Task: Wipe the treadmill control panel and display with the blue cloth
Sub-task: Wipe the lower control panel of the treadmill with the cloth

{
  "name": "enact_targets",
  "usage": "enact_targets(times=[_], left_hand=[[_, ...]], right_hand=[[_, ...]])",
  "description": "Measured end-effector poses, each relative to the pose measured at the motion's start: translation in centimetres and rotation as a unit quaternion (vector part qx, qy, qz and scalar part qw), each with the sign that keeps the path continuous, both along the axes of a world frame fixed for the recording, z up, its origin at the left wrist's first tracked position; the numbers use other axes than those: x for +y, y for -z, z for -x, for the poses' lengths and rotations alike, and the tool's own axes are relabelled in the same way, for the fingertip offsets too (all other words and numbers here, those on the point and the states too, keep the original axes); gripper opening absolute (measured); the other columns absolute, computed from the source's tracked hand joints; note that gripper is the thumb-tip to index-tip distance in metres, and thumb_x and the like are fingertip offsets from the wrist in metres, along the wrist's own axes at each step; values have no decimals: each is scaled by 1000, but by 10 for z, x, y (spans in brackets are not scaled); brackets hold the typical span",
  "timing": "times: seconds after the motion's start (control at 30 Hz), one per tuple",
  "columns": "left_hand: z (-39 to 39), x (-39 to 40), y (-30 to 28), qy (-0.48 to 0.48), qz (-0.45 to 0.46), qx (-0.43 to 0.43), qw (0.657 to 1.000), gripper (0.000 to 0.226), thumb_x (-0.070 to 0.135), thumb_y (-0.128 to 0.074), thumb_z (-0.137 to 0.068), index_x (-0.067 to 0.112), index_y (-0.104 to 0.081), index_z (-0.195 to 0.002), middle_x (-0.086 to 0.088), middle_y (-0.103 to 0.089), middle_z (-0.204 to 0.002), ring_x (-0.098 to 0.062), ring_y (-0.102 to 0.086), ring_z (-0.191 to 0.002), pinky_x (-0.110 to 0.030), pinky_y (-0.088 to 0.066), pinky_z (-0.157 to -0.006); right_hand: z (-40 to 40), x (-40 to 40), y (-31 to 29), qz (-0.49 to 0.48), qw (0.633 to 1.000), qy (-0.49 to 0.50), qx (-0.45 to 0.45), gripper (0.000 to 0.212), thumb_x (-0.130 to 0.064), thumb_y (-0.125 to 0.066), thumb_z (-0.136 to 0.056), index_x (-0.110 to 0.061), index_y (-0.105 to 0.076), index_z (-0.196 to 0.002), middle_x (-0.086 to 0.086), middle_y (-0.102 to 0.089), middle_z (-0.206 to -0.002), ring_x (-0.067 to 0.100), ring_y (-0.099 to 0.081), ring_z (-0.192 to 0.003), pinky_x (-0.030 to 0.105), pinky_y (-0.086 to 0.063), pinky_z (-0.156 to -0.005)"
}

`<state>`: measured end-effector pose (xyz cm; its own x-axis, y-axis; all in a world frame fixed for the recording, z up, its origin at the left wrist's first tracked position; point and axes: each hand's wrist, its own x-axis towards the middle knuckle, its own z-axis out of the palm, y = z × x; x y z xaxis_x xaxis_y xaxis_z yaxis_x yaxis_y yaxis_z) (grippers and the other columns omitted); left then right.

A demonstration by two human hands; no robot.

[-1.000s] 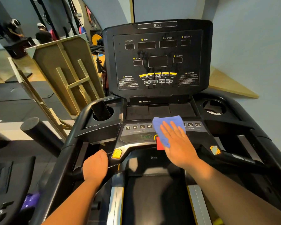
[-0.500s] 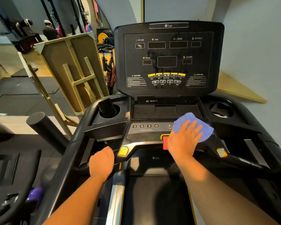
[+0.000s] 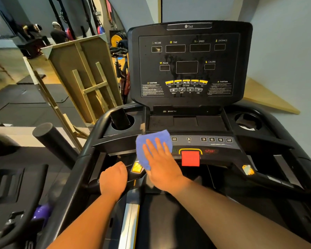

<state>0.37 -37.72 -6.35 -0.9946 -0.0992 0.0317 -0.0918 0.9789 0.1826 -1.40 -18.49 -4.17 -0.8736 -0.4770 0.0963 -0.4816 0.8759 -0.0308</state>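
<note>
Pressing flat, fingers straight: right hand (image 3: 162,164) on blue cloth (image 3: 151,144), left end of control panel (image 3: 205,146), left of red stop button (image 3: 190,158). Left hand (image 3: 113,178) curled round handrail (image 3: 90,186). Display (image 3: 188,67) upright, far side.

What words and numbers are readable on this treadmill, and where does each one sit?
"INCLINE", "TIME", "SPEED", "DISTANCE", "PULSE", "CALORIE": upright display.
"CAUTION", twice: display's lower corners; the fine print is too small to read.
"PRESET", "ENTER": under the display buttons, barely legible.
"12", then "3 6 9 12": control panel.
"STOP": beside the red button.
Top logo: blurred.
</note>
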Motion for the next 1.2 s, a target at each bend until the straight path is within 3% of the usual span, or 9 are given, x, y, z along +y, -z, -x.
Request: enact_targets(times=[0.13, 0.3, 0.47, 0.6, 0.73, 0.8, 1.0, 1.1, 1.2], left_hand=[[3, -1, 6, -26, -53, 4, 998, 28, 16, -32, -96, 15, -58, -87, -7, -65, -75, -28, -61, -69, -49, -52, -72], [4, -1, 6, -35, -83, 12, 996, 31, 18, -30, -96, 15, -56, -79, -6, -63, -69, -27, -58, -66, -48, -51, -70], [2, -1, 5, -32, -67, 17, 997, 31, 20, -30, -95, 20, -56, -78, 0, -62, -65, -20, -60, -60, -44, -54, -67], [3, -2, 5, -14, 2, 7, 1000, 17, 15, -44, -95, 20, -57, -85, 2, -64, -69, -15, -61, -59, -38, -57, -64], [1, -1, 2, -7, 15, -5, 1000, 12, 14, -48, -95, 18, -59, -90, 2, -64, -71, -11, -60, -57, -33, -57, -62], [1, -1, 1, -7, 7, 5, 1000, 18, 15, -44, -96, 18, -58, -87, 3, -62, -67, -11, -59, -56, -34, -57, -61], [-1, -2, -1, 6, 7, 0, 1000, 11, 15, -50, -96, 18, -61, -94, 3, -65, -74, -10, -60, -61, -30, -56, -66], [-2, -2, -2, 3, -1, -2, 1000, 13, 16, -46, -98, 19, -58, -97, 3, -66, -78, -10, -60, -65, -29, -55, -71], [-2, -2, -3, 0, -13, 1, 1000, 16, 16, -44, -99, 18, -59, -97, 3, -66, -79, -10, -61, -65, -29, -55, -71]], right_hand=[[-3, 21, 9, -26, 988, -149, 16, 72, -39, -39, -96, -17, -11, -158, 6, -6, -167, 33, 1, -153, 47, 5, -121], [11, 47, -1, -14, 982, -190, -9, 68, -32, -45, -97, -22, -17, -158, -1, -11, -167, 25, -2, -154, 44, -3, -124], [18, 73, -7, 29, 996, -82, 8, 65, -39, -42, -99, -20, -19, -158, -2, -13, -166, 22, -3, -153, 42, -4, -124], [12, 95, -7, 76, 997, 2, -12, 68, -36, -30, -96, -18, -8, -158, -5, -2, -166, 16, 12, -151, 35, 9, -122], [4, 126, 2, 103, 990, 91, 26, 67, -29, -39, -99, -16, -9, -157, -3, -8, -166, 13, 12, -150, 28, 16, -120], [-3, 144, 6, 130, 979, 156, 29, 66, -28, -43, -101, -16, -10, -158, -5, -8, -165, 11, 11, -150, 28, 14, -120], [-21, 175, 6, 130, 920, 366, 51, 69, -23, -55, -97, -9, -21, -155, 12, -24, -163, 32, -11, -152, 50, -13, -122], [-19, 157, 3, 140, 878, 453, 66, 69, -25, -57, -95, -8, -26, -154, 13, -25, -162, 36, -13, -151, 52, -11, -122], [-4, 123, -8, 153, 859, 487, 31, 67, -31, -46, -98, -11, -18, -156, 13, -12, -165, 37, -2, -152, 52, -5, -123]])
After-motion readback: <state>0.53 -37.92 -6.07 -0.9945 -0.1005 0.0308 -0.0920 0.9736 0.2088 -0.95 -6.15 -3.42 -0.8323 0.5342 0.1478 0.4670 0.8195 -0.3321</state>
